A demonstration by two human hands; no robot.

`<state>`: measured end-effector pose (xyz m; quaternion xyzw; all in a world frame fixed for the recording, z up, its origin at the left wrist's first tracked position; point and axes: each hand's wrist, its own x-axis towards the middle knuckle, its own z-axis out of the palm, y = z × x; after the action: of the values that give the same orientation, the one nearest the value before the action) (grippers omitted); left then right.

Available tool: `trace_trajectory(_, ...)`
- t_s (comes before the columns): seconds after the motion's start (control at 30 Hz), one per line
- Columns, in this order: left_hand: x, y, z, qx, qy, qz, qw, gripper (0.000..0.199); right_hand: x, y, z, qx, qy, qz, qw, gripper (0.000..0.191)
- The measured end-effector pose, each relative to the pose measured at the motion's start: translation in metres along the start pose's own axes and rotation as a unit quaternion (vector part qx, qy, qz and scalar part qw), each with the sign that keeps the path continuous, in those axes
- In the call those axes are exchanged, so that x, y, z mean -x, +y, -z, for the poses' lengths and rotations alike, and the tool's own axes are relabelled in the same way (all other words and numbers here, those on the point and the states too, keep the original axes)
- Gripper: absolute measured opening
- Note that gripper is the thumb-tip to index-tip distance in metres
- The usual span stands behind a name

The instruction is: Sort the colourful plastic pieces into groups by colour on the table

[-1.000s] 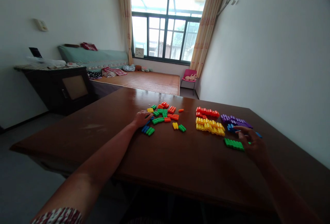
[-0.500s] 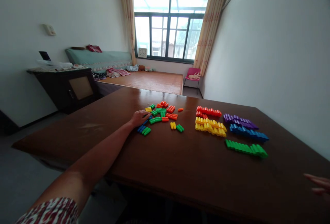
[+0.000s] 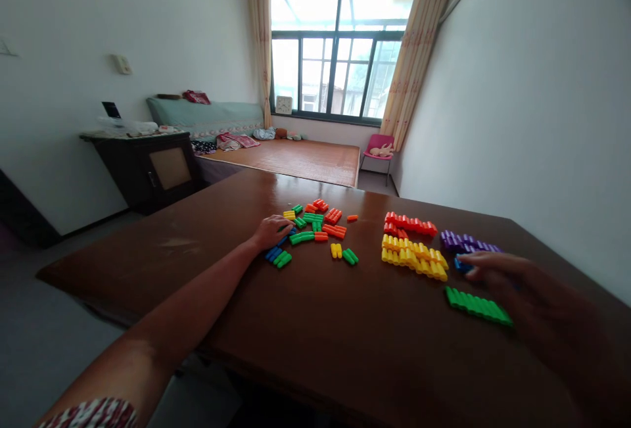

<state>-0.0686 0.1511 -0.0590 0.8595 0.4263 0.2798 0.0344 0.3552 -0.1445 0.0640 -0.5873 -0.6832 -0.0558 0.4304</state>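
Note:
My left hand (image 3: 271, 232) rests at the left edge of a loose cluster of small plastic tubes, its fingers closed around a blue piece (image 3: 282, 240). Close by lie green pieces (image 3: 302, 237), orange pieces (image 3: 334, 231) and a yellow pair (image 3: 336, 250). Blurred by motion, my right hand (image 3: 513, 280) hovers over or touches the blue row (image 3: 462, 263), covering most of it. Whether those fingers grip anything is unclear. The green row (image 3: 478, 306) lies just below that hand, partly hidden by it. Beyond it is the purple row (image 3: 468, 242).
Yellow rows (image 3: 414, 257) and orange-red rows (image 3: 410, 224) lie side by side on the brown table (image 3: 345, 323). One orange piece (image 3: 351, 217) sits apart. Behind the table are a bed (image 3: 305, 158), a dark cabinet (image 3: 148, 168) and a pink chair (image 3: 378, 146).
My right hand has come in from the right edge to the blue row. My left hand stays by the blue pieces. The whole view has shifted slightly.

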Motion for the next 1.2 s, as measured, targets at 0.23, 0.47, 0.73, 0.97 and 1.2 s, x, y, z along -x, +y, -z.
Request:
trace_trajectory(0.23,-0.006,-0.003,-0.001,0.064,0.061,0.022,0.996,0.034,-0.087,-0.026,-0.19,-0.066,-0.285,0.055,0.955,0.019)
trace_trajectory(0.47,-0.005,-0.022,-0.002,0.141,0.088,0.06,0.984,0.032,-0.159,-0.04,-0.32,0.048,-0.286,0.078,0.954,0.018)
trace_trajectory(0.73,-0.004,-0.006,-0.003,0.116,0.068,0.006,0.991,0.029,-0.182,-0.024,-0.353,-0.013,-0.361,0.04,0.932,0.027)
trace_trajectory(0.97,-0.006,0.001,0.002,0.168,0.043,-0.008,0.985,0.039,-0.163,-0.047,-0.349,-0.219,-0.331,0.077,0.914,0.023)
trace_trajectory(1.2,-0.006,-0.011,0.017,0.23,0.073,0.049,0.969,0.038,-0.148,-0.042,-0.283,-0.211,-0.191,-0.031,0.958,0.018)
